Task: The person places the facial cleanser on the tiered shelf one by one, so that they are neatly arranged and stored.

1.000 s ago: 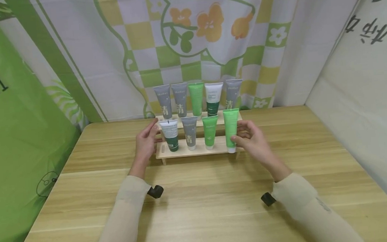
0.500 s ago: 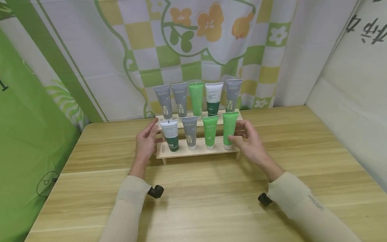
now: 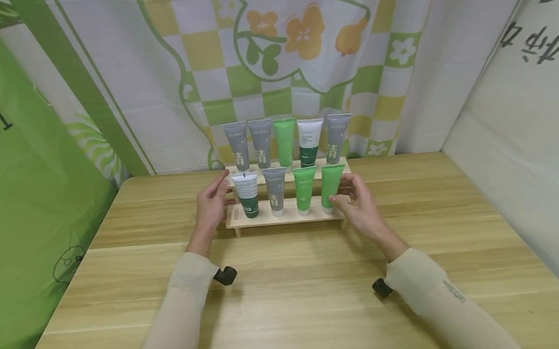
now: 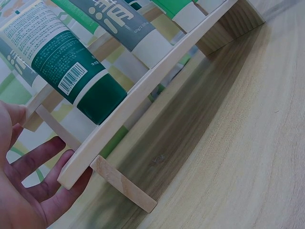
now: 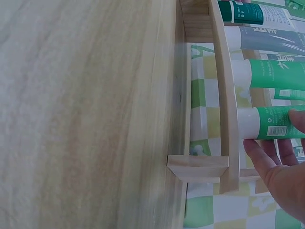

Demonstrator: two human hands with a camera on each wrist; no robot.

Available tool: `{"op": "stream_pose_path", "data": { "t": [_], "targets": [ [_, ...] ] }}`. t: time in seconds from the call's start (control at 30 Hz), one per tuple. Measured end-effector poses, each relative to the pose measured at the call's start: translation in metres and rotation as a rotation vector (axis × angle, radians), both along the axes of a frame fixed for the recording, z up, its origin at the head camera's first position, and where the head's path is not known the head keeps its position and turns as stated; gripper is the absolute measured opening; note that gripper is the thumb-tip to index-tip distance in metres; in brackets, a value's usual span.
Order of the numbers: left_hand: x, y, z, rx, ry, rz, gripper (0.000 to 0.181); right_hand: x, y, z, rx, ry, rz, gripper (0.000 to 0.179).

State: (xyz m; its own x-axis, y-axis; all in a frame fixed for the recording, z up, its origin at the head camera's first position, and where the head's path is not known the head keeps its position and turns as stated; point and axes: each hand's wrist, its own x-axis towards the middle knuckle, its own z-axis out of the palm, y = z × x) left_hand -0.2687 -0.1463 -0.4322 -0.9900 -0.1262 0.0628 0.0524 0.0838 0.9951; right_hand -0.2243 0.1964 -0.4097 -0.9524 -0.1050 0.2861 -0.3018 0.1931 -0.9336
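A two-tier wooden display rack [image 3: 289, 218] bears upright squeeze tubes. My right hand [image 3: 363, 209] holds the rightmost green tube [image 3: 333, 186] of the lower tier, thumb in front and fingers behind. In the right wrist view, this tube's white cap [image 5: 249, 123] stands at the shelf. At the rack's left end, my left hand [image 3: 210, 205] grips the rack, thumb by the upper shelf and other fingers at the lower shelf's end. Beside it stands a white and dark-green tube [image 4: 62, 62]. A grey tube [image 3: 275, 191] and another green tube [image 3: 304, 189] fill the lower row between.
On the upper tier stand grey tubes [image 3: 237, 145], a green tube [image 3: 285, 141] and a white and dark-green tube [image 3: 310, 140]. The rack rests near the back of the wooden table [image 3: 288, 293]. A patterned curtain [image 3: 271, 50] hangs behind.
My right hand has brought the green tube left and back, down onto the lower shelf's right end, where it lines up with the others. The left hand stays in place.
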Motion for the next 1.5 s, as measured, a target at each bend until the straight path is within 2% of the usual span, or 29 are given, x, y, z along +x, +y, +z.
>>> {"op": "stream_pose_path", "data": {
  "t": [0.37, 0.8, 1.0, 1.2, 1.3, 1.37, 1.47, 1.5],
  "targets": [
    [-0.001, 0.002, 0.001, -0.011, 0.002, 0.015, 0.048, -0.001, 0.001, -0.005, -0.009, 0.072, -0.001, 0.044],
    [-0.002, 0.003, -0.001, -0.019, 0.03, 0.018, 0.047, -0.002, 0.002, -0.002, 0.017, 0.022, 0.016, 0.046],
    [-0.004, 0.006, -0.003, -0.001, 0.043, 0.003, 0.046, -0.002, 0.007, -0.005, 0.031, 0.01, 0.008, 0.047],
    [-0.008, 0.011, -0.005, 0.051, 0.078, -0.018, 0.046, 0.001, 0.02, -0.013, -0.016, 0.012, -0.005, 0.047],
    [-0.005, 0.012, -0.001, 0.07, 0.071, -0.02, 0.045, 0.004, 0.03, -0.016, -0.009, 0.015, -0.009, 0.046],
    [0.0, 0.013, 0.006, 0.063, 0.058, -0.017, 0.043, 0.006, 0.037, -0.018, 0.009, 0.011, -0.017, 0.045],
    [0.007, 0.013, 0.015, 0.057, 0.048, -0.013, 0.042, 0.01, 0.051, -0.018, 0.073, 0.006, -0.046, 0.042],
    [0.007, 0.012, 0.015, 0.052, 0.047, -0.011, 0.042, 0.011, 0.057, -0.018, 0.092, 0.008, -0.055, 0.041]
  ]
}}
